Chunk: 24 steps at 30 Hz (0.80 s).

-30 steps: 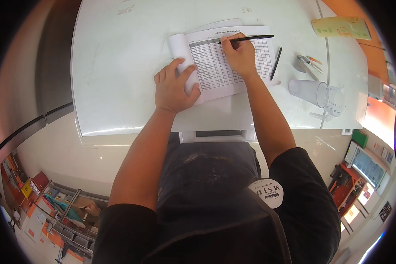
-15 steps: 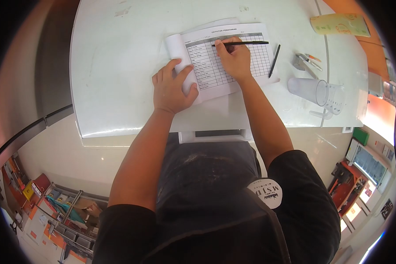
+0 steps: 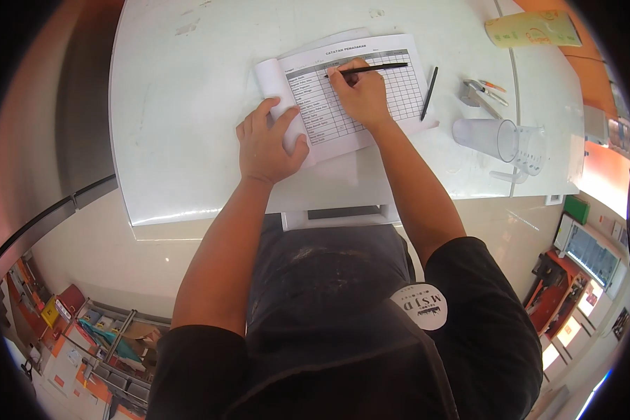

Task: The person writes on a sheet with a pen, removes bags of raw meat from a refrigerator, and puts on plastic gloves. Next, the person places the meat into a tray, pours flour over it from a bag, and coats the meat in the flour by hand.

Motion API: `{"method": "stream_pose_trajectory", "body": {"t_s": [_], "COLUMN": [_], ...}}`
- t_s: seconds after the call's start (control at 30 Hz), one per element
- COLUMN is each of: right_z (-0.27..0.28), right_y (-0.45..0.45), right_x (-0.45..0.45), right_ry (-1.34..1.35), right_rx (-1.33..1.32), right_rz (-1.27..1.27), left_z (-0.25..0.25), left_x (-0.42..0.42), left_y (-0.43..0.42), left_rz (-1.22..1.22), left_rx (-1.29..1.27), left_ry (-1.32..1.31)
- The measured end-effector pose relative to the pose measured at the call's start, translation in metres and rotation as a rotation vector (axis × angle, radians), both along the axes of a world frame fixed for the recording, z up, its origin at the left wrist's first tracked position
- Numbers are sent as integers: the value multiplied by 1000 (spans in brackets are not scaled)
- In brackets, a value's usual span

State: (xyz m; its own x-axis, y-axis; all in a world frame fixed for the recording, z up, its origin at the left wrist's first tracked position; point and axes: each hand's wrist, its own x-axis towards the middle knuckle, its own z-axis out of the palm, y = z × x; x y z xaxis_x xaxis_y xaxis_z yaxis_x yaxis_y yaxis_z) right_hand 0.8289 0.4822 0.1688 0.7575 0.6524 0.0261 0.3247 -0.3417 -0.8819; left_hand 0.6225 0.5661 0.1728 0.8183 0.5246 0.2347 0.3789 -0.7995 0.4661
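Note:
My right hand (image 3: pixel 362 98) is closed around a black pen (image 3: pixel 386 67), its tip at the upper left of a printed table on a sheet of paper (image 3: pixel 406 105). The sheet is the top page of a pad, headed "CATATAN PEMANASAN", with rows of item names and a grid. My left hand (image 3: pixel 266 148) lies with fingers spread on the curled-over pages (image 3: pixel 274 84) along the pad's left edge. Just right of the sheet rests a thin black stick-like object (image 3: pixel 429 93), perhaps a pen or its cap.
On the white table (image 3: pixel 189 126), a clear plastic measuring jug (image 3: pixel 486 138) lies on its side at the right. Behind it are a grey metal object (image 3: pixel 469 94) and several pens (image 3: pixel 492 86). A yellow-green packet (image 3: pixel 533 29) sits at the far right corner.
The whole view has shifted slightly, so the pad and table appear a little further left. My right hand keeps hold of the pen near the same rows; my left hand stays on the curled pages.

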Motion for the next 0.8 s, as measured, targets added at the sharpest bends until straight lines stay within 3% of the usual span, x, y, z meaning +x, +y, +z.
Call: {"method": "stream_pose_trajectory", "body": {"t_s": [0.37,0.47,0.67,0.8], "right_z": [-5,1,27,47], "right_y": [0,-2,-14,-29], "right_x": [3,3,-6,-21], "right_ry": [89,346,372,167], "right_rx": [38,171,261,-290], "right_rz": [-80,-67,-50,153], "left_z": [0,-2,6,2], "left_x": [-1,0,1,1], "left_y": [0,0,0,2], "left_rz": [1,6,7,12], "left_rx": [-5,-2,-32,-32], "left_ry": [11,-29,-8,-35]}}
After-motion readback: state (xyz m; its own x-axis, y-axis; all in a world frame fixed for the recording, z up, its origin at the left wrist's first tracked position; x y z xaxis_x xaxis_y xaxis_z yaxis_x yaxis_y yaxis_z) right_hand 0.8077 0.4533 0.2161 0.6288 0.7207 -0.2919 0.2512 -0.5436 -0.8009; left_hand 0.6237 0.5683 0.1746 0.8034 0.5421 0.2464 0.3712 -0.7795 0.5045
